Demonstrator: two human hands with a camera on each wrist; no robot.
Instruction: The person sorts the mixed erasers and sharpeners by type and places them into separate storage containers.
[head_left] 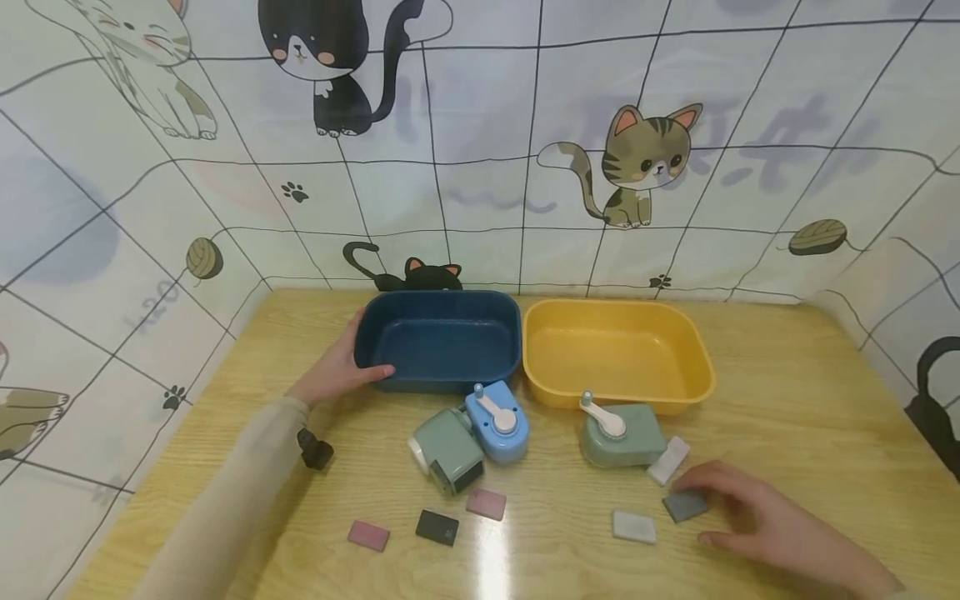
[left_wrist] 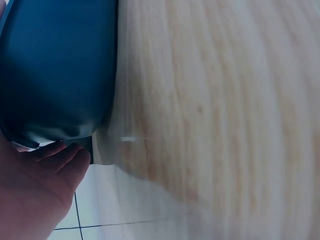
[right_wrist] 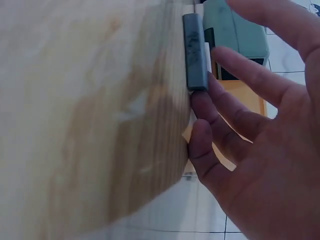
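Note:
My left hand holds the left end of a navy blue plastic bin, its thumb at the front rim. In the left wrist view the fingers lie against the bin's end wall. My right hand hovers low over the table at the right, fingers bent loosely and thumb apart. Right by its fingertips lies a small dark grey rectangular block, seen edge-on in the right wrist view. A pale pinkish block and a light grey block lie close by.
A yellow bin stands right of the navy one. In front are a green cranked device, a blue cranked one and another green device. Pink blocks, a black block and a small black object lie nearer me.

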